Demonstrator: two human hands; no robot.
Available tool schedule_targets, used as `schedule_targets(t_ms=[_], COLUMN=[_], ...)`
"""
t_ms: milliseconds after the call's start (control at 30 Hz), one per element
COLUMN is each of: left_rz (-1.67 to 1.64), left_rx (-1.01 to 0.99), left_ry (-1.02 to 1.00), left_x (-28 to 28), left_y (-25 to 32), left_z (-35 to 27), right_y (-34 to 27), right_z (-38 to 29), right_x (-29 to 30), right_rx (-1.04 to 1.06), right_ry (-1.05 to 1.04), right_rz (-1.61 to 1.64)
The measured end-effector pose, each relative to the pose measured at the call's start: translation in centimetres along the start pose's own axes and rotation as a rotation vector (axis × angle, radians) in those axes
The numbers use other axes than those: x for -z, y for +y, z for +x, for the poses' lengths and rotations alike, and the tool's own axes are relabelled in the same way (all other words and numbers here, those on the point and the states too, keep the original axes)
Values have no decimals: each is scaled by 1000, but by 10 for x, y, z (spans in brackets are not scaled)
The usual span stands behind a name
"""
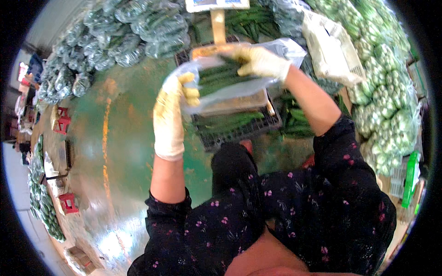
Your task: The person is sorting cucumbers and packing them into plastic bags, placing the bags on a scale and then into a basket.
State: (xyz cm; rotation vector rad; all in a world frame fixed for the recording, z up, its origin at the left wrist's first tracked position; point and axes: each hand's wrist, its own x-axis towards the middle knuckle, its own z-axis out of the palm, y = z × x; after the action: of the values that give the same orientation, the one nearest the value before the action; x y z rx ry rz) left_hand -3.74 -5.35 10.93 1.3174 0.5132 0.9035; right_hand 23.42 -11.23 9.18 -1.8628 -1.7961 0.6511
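A clear plastic bag (234,92) with long green cucumbers (221,77) in it is held up before me, over a scale. My left hand (176,100), in a white and yellow work glove, grips the bag's left end with its fingers curled. My right hand (260,63), gloved too, grasps the bag's right part from above, its thumb lying across the cucumbers. Motion blur hides where its other fingertips are. Under the bag shows the scale's orange platform (203,51). The scale's post (218,27) rises behind it to a display head (217,5).
Nearest my legs, a black plastic crate (221,139) holds cucumbers. Loose cucumbers (295,119) lie to its right. Bagged vegetables (138,31) are heaped at the back left, bagged pale green vegetables (383,93) at right beside white bags (333,46). Red stools (68,203) stand far left.
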Motion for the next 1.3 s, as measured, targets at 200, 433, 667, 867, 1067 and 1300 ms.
schedule_targets(t_ms=[200,433,667,867,1067,1300], left_rz=[80,194,395,949,1046,1140], left_rx=[-96,-98,-56,-180,-126,10], left_ry=[142,341,98,-125,-179,-243], left_x=[0,0,-34,-43,-50,-62], left_y=[-7,-18,-45,-81,-82,-84], left_z=[-14,-45,-96,-114,-107,-95], right_y=[-46,47,88,89,162,267], right_z=[-116,-215,-160,-140,-245,-262], right_x=[31,-73,-220,-231,-230,-275], right_rx=[293,-381,-684,-912,-558,-1295], right_ry=[438,846,547,233,-40,436], right_rz=[803,1354,1732,1621,1655,1861])
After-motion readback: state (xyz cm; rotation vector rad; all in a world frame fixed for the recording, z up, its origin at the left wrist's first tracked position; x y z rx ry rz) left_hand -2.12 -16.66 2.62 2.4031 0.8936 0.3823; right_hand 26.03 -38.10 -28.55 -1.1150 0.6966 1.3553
